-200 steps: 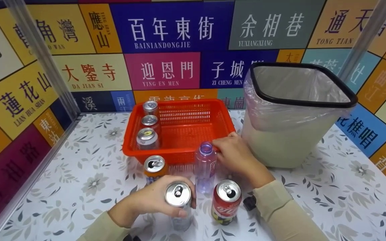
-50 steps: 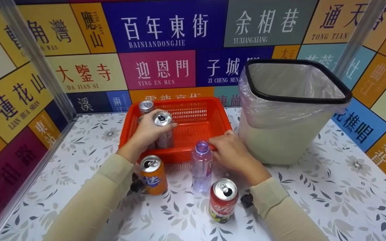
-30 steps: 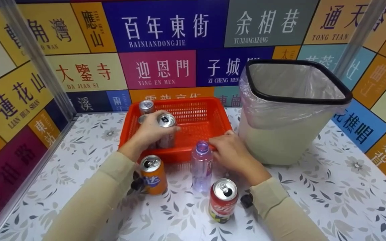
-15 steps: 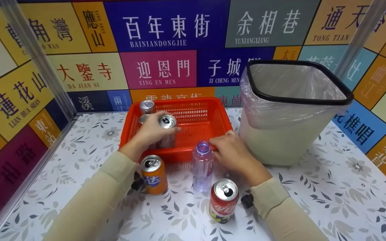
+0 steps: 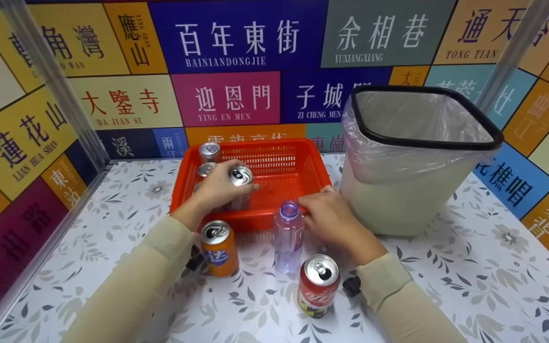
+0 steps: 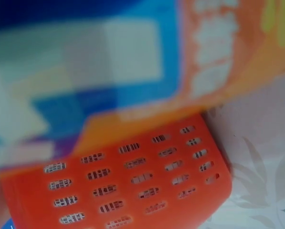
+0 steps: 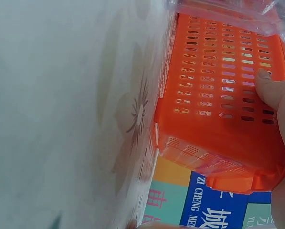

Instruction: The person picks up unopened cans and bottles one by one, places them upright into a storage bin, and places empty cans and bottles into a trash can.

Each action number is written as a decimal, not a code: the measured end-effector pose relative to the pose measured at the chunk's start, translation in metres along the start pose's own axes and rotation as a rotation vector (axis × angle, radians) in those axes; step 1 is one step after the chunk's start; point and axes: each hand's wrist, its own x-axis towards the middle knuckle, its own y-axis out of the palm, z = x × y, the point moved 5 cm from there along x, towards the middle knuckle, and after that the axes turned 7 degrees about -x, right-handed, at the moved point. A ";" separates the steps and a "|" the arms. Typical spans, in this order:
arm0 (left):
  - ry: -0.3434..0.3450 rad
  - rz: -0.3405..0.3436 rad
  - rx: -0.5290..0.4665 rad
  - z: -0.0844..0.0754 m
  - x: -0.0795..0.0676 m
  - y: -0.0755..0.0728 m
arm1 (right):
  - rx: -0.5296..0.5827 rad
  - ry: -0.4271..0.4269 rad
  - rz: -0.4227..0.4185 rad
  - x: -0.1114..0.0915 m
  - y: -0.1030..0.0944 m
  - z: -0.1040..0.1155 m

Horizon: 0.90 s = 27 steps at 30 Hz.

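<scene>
My left hand (image 5: 219, 186) grips a silver drink can (image 5: 241, 176) by its upper part, inside the red plastic basket (image 5: 255, 220). Two other cans, a rear one (image 5: 209, 151) and a nearer one (image 5: 206, 169), stand along the basket's left side; a third there is mostly hidden behind my hand. My right hand (image 5: 330, 220) holds the basket's front right rim, its thumb (image 7: 271, 90) on the outer wall. Upright before the basket are an orange can (image 5: 220, 250), a clear purple-tinted bottle (image 5: 288, 240) without a cap, and a red can (image 5: 319, 288).
A pale bin (image 5: 389, 195) with a black rim and a plastic liner stands right of the basket. The floral-patterned tabletop (image 5: 127, 228) ends at a wall of coloured signs (image 5: 236, 38). In the left wrist view, the orange can covers much of the picture.
The silver can was on the table in front of the basket; my left hand has carried it into the basket and lately edged it right. My right hand has kept its place on the rim.
</scene>
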 end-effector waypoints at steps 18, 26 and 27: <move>0.070 -0.010 0.047 -0.003 -0.002 0.000 | 0.031 -0.022 -0.019 0.000 -0.001 0.001; 0.048 -0.002 -0.056 -0.002 0.001 -0.001 | 0.047 -0.012 -0.009 0.000 -0.001 0.000; 0.048 -0.003 -0.064 -0.002 0.000 -0.002 | 0.048 -0.010 -0.009 0.000 -0.001 0.000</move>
